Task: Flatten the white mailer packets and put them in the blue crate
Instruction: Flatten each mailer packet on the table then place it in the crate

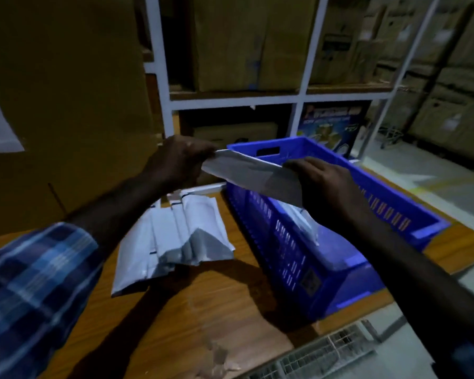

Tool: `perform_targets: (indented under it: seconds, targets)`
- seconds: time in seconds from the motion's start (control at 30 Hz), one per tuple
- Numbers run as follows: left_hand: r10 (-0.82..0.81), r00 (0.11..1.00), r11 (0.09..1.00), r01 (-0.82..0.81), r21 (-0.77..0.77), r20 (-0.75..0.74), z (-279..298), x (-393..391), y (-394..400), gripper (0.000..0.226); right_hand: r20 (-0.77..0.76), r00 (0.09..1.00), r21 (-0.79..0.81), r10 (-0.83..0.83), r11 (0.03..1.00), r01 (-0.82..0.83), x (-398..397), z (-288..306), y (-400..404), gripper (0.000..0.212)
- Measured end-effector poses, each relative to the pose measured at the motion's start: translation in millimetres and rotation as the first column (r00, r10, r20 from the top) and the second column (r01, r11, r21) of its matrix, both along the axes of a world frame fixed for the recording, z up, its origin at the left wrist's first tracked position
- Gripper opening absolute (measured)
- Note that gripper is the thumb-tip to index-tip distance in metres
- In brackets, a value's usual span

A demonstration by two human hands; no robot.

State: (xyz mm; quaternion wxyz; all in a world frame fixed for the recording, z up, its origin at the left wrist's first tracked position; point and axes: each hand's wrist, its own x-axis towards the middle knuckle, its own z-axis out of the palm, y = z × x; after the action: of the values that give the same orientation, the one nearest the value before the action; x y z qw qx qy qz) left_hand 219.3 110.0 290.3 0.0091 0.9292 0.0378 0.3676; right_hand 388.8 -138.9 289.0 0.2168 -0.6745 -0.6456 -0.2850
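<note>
While both hands stretch one mailer (251, 173) over the crate's near-left rim, the step in hand looks like flattening, just before the drop. At far left a plaid sleeve (33, 291) runs up to the left hand (179, 160), fingers pinched on the mailer's left end. Below it a pile (173, 239) of unflattened mailers lies on the table (203, 310), just beside the crate. The held mailer is taut, tilted down to the right. Right hand (323, 181) grips its right end, fingers curled over the edge. Under it the crate (298, 261) already holds at least one mailer, partly hidden. Next move, I judge: lower it inside, lay flat, release, then reach left for the pile.
</note>
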Motion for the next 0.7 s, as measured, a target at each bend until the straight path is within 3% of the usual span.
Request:
perform_targets:
  seconds: [0.2, 0.4, 0.57, 0.7]
  targets:
    - [0.015, 1.000, 1.000, -0.016, -0.027, -0.025, 5.7, 119.8, -22.5, 0.029, -0.115, 0.991, -0.088, -0.064, 0.995, 0.054, 80.1, -1.9, -26.9, 0.054]
    - [-0.041, 0.997, 0.996, 0.035, -0.087, -0.066, -21.5, 231.1, -24.9, 0.018, -0.227, 0.970, -0.269, -0.088, 0.963, 0.024, 159.0, -33.0, -30.2, 0.046]
    - [0.030, 0.980, 0.987, -0.061, -0.151, -0.198, -40.2, 275.2, -14.6, 0.018, -0.237, 0.965, -0.343, -0.111, 0.939, 0.024, 183.0, -53.1, -26.6, 0.039]
    - [0.028, 0.941, 0.993, -0.064, -0.097, -0.338, -49.8, 312.1, -19.6, 0.018, -0.238, 0.952, -0.420, -0.195, 0.904, 0.080, 207.6, -69.8, -21.3, 0.041]
